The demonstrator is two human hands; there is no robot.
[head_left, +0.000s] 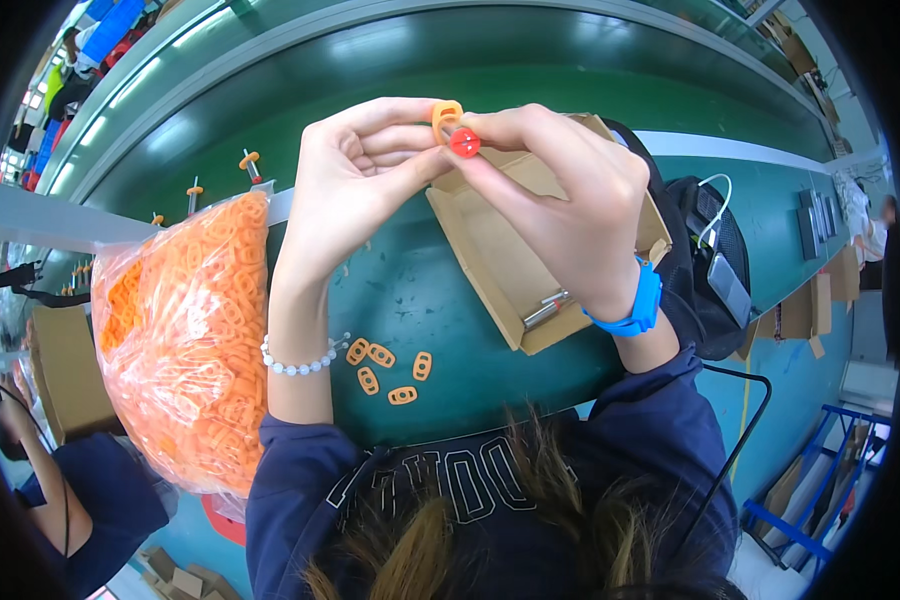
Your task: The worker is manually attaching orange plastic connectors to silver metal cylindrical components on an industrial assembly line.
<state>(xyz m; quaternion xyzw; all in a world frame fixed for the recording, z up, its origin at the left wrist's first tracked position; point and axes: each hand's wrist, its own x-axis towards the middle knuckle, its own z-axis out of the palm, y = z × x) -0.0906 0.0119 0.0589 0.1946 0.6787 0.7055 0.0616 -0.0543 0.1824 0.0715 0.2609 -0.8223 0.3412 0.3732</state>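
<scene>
Above the green workbench [420, 290], left hand [355, 165] and right hand [565, 200] meeting fingertip to fingertip, left pinching an orange link [446, 116] standing upright, right pressing a red cap [464, 143] just beneath it; cardboard box [490, 260] below, loose links [390, 367] near the wrist.

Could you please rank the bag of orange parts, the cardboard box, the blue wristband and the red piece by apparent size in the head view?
1. Bag of orange parts, largest.
2. Cardboard box, partly hidden behind the right hand.
3. Blue wristband.
4. Red piece, smallest, although it is held nearer the camera.
</scene>
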